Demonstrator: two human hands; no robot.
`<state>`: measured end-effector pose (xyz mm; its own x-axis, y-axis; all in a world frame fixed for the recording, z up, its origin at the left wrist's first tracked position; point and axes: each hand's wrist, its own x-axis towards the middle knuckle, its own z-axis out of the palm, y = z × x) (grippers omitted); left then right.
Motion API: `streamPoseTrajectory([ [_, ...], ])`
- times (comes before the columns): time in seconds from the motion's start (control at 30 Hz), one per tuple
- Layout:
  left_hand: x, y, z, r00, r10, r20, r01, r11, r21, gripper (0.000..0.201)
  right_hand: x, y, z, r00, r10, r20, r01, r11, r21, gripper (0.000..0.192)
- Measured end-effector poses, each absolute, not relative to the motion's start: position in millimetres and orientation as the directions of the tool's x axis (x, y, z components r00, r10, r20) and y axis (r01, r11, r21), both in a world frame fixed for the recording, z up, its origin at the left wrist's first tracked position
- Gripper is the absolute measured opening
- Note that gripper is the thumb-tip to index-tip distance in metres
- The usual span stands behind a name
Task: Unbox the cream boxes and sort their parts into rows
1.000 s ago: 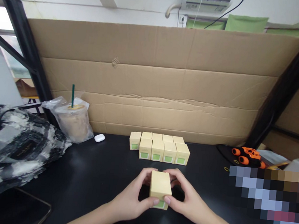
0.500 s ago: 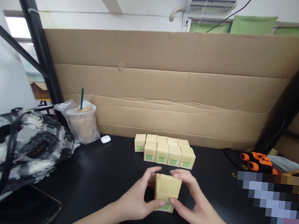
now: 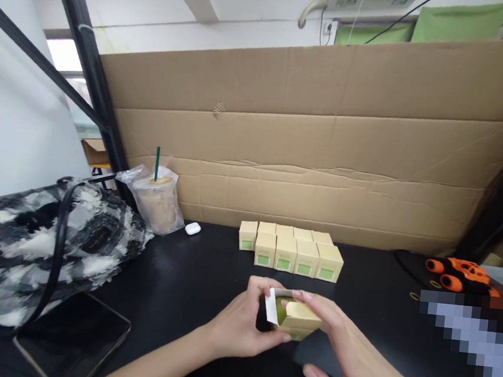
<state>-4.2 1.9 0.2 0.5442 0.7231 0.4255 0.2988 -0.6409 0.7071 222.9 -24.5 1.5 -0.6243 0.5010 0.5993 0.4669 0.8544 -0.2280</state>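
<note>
Between my hands is a small cream cardboard box [image 3: 304, 315], tilted, with its top flap raised and a white side flap sticking out. Something green [image 3: 283, 309] shows inside. My left hand [image 3: 251, 319] grips the box from the left, thumb along its lower front and fingers behind. My right hand [image 3: 341, 339] is at the top right of the box; its fingertips touch the opening, while its thumb is spread away below. Beyond my hands, several matching boxes [image 3: 285, 254] with green labels stand in two rows on the black table [image 3: 208, 267].
At left lie a black-and-white fluffy bag [image 3: 90, 244] and a dark tablet-like device [image 3: 72, 337]. A bagged drink cup [image 3: 159, 203] and a white earbud case [image 3: 193, 228] stand behind. An orange-and-black toy [image 3: 461, 274] is at right. A cardboard sheet [image 3: 282, 144] closes the back.
The box in my hands has gone from closed to open at the top, and it is now tilted. My right thumb has moved off its front. The camera view has shifted slightly.
</note>
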Motion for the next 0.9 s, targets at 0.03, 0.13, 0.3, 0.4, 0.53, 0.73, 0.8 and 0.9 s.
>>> streamPoseTrajectory([
  [0.03, -4.3, 1.7, 0.4, 0.542, 0.719, 0.436, 0.301, -0.650, 0.698, 0.052, 224.5, -23.8, 3.1, -0.633, 0.480, 0.608, 0.455, 0.866, -0.209, 0.082],
  [0.13, -5.5, 2.4, 1.7, 0.508, 0.713, 0.484, 0.303, -0.674, 0.674, 0.051, 229.7, -22.9, 8.7, -0.646, 0.403, 0.649, 0.409, 0.900, -0.152, 0.070],
  [0.3, -8.9, 6.8, 3.2, 0.477, 0.648, 0.594, 0.302, -0.756, 0.581, 0.044, 233.3, -24.6, 17.9, -0.647, 0.406, 0.646, 0.387, 0.904, -0.181, 0.042],
  [0.4, -12.2, 11.7, 2.5, 0.452, 0.632, 0.630, 0.344, -0.775, 0.531, 0.042, 227.6, -28.5, 21.3, -0.734, 0.430, 0.525, 0.366, 0.902, -0.228, 0.024],
  [0.53, -16.1, 16.8, 5.3, 0.488, 0.448, 0.749, 0.353, -0.886, 0.300, 0.039, 218.2, -31.0, 15.1, -0.639, 0.554, 0.534, 0.454, 0.832, -0.319, 0.015],
  [0.73, -13.0, 8.9, 16.8, 0.653, 0.409, 0.638, 0.434, -0.892, 0.128, 0.020, 218.7, -23.3, 2.9, -0.533, 0.384, 0.754, 0.582, 0.813, -0.003, 0.029],
  [0.8, -10.5, 4.8, 16.5, 0.716, 0.411, 0.565, 0.446, -0.891, 0.083, 0.020, 218.0, -19.6, 2.5, -0.527, 0.322, 0.786, 0.635, 0.764, 0.112, 0.025],
  [0.9, -7.4, 2.1, 12.0, 0.789, 0.361, 0.497, 0.432, -0.901, -0.031, 0.024, 214.7, -13.3, 1.4, -0.534, 0.292, 0.793, 0.680, 0.706, 0.198, 0.018],
])
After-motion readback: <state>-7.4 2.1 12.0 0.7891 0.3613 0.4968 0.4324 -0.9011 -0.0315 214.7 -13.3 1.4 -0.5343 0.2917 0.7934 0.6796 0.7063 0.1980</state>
